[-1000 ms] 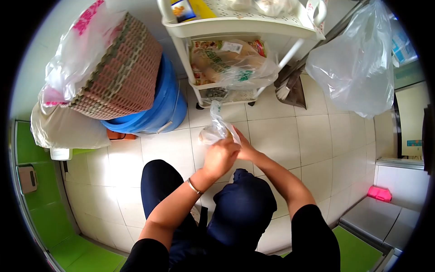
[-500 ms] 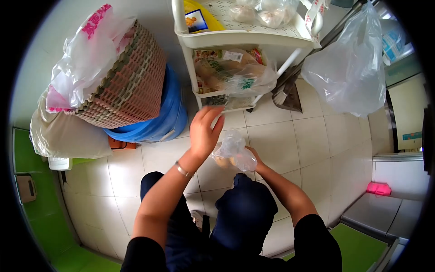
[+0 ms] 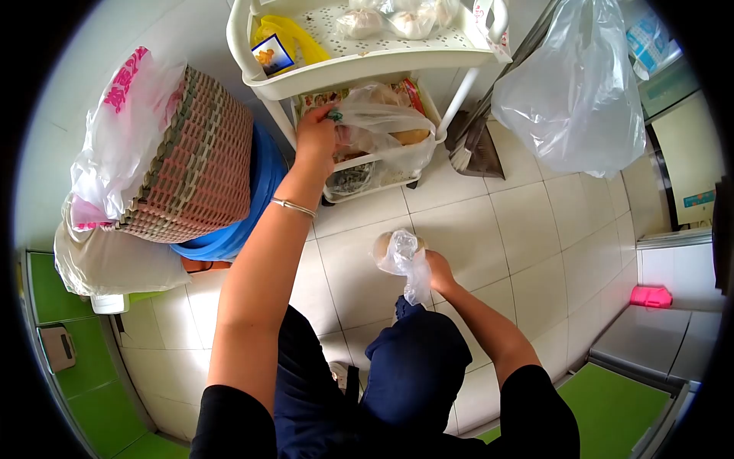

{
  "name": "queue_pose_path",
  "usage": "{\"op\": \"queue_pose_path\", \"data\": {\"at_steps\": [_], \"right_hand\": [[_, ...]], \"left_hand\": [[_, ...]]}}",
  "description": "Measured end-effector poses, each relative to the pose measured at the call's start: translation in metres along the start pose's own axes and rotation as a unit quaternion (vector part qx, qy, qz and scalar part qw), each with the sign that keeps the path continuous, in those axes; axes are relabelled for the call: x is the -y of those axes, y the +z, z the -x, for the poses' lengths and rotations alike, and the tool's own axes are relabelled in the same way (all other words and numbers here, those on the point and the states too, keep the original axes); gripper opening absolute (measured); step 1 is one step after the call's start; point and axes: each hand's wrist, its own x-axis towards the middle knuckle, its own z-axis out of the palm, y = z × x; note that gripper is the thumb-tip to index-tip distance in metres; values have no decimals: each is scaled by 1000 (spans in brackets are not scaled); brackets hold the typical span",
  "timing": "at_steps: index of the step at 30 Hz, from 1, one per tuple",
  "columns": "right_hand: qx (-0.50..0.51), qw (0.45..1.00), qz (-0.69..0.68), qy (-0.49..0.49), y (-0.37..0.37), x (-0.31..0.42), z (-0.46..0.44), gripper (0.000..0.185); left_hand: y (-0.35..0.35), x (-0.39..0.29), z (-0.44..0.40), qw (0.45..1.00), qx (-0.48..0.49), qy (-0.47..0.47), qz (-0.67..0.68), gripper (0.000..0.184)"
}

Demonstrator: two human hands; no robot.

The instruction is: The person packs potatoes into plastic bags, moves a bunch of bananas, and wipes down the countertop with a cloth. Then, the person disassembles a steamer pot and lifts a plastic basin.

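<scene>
At the middle shelf (image 3: 353, 161), the left hand (image 3: 315, 138) pinches the large bag (image 3: 382, 122); the right hand (image 3: 439, 272), fingers half-hidden, grips the small bag (image 3: 403, 255) from its right.

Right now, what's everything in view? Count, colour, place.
Trolley: one, white, top
Opaque bag: one, yellow, upper trolley
Filled bags: count unclear, clear, upper trolley
Shelf bag: one, clear, lower trolley
Basket: one, pinkish, over bucket
Bucket: one, blue, left
Sack: one, cream, left
Dustpan: one, brown, right
Hanging bag: one, clear, right
Pink object: one, pink, right
Tiles: many, cream, underfoot
Held bag: one, clear, centre
Left hand: one, bare, at shelf bag
Right hand: one, bare, on held bag
Legs: two, navy, bottom
</scene>
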Motion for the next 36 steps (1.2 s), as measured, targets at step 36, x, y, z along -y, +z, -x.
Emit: {"op": "queue_pose_path", "data": {"at_steps": [36], "right_hand": [[-190,771,-557,-244,-140,203,-170,23]], "left_hand": [[28,1,41,967,-7,225,121,21]]}}
